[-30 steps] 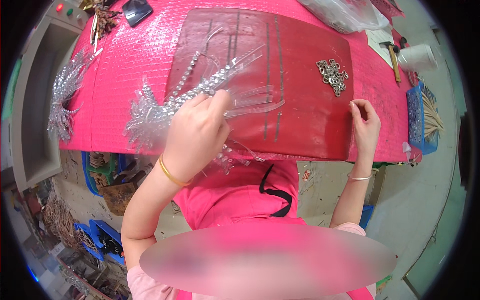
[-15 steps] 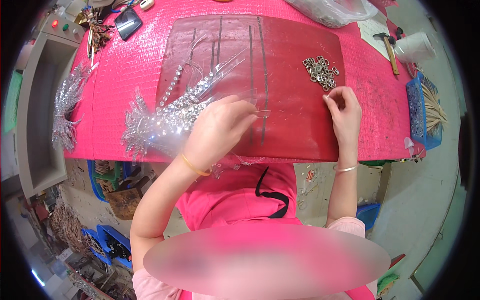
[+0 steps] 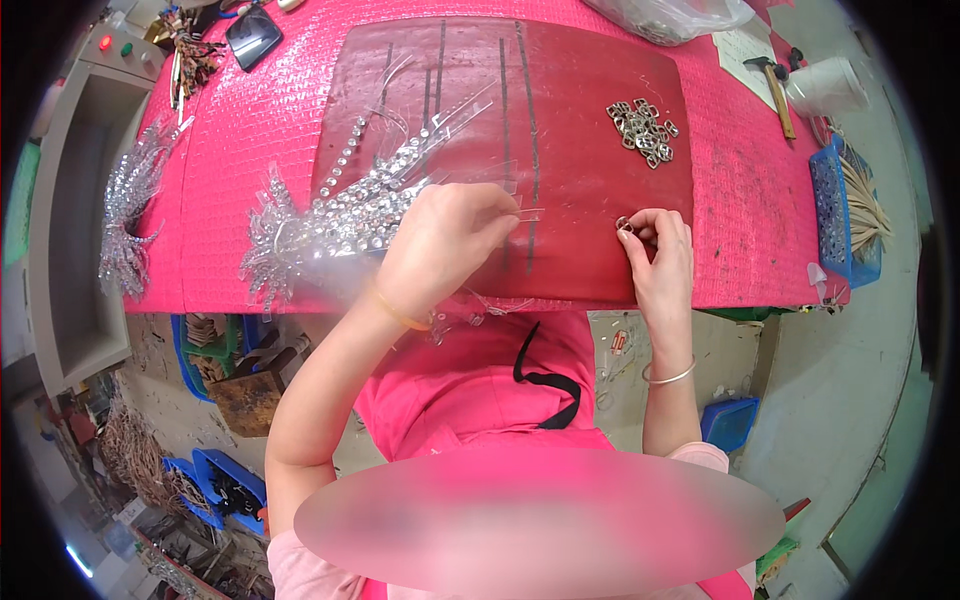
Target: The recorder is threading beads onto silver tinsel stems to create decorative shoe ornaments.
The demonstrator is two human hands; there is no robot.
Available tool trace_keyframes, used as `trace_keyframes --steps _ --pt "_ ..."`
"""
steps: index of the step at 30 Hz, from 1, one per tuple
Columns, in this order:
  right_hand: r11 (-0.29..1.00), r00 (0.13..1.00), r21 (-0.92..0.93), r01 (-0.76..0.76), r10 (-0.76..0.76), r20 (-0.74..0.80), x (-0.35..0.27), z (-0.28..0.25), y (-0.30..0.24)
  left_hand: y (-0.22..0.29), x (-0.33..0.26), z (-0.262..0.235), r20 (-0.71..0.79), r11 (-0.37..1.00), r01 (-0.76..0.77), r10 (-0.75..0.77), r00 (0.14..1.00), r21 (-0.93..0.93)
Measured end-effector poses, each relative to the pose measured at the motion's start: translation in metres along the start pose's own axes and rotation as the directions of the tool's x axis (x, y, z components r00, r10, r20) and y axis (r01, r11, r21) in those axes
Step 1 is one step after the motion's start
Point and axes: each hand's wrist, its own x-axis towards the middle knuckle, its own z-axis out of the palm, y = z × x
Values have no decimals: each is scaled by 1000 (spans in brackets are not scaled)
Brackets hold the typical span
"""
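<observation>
Your left hand point(image 3: 440, 245) is closed around a bundle of clear plastic strips set with small rhinestones point(image 3: 350, 215); the fingers pinch one strip near its end, and the bundle spreads out to the left and upward over the dark red mat point(image 3: 590, 120). The feathery, sparkling end of the bundle lies at the left edge of the mat, partly on the pink surface point(image 3: 240, 110). Your right hand point(image 3: 660, 250) rests on the mat near its front edge, and its fingertips pinch a small metal ring point(image 3: 624, 224), which sits just beside the tip of the strip that your left hand holds. I cannot tell if the ring and the strip touch. A small pile of similar metal rings point(image 3: 642, 128) lies on the mat above your right hand, well apart from it. At the far left edge of the surface there is another sparkling ornament point(image 3: 125, 215). On the right side you can see a hammer point(image 3: 770, 85), a white roll point(image 3: 825, 88), and a blue tray with thin wooden sticks point(image 3: 850, 215). A clear plastic bag point(image 3: 670, 15) lies at the top edge, and a dark flat object point(image 3: 252, 35) at the top left.
</observation>
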Motion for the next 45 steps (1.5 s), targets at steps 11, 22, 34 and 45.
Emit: trace_keyframes --steps 11,22,34,45 --pt "287 913 876 -387 -14 408 10 19 -49 -1 -5 -11 292 789 346 -220 931 -508" --pt "159 887 885 -438 -86 454 10 35 -61 3 -11 -15 248 707 307 -189 950 -637" --pt "317 916 887 -335 -112 386 0 31 -85 5 -36 -28 23 779 84 -90 996 -621" --pt "706 961 676 214 -278 -15 -10 29 -106 11 -56 -20 -222 968 -119 69 973 -220"
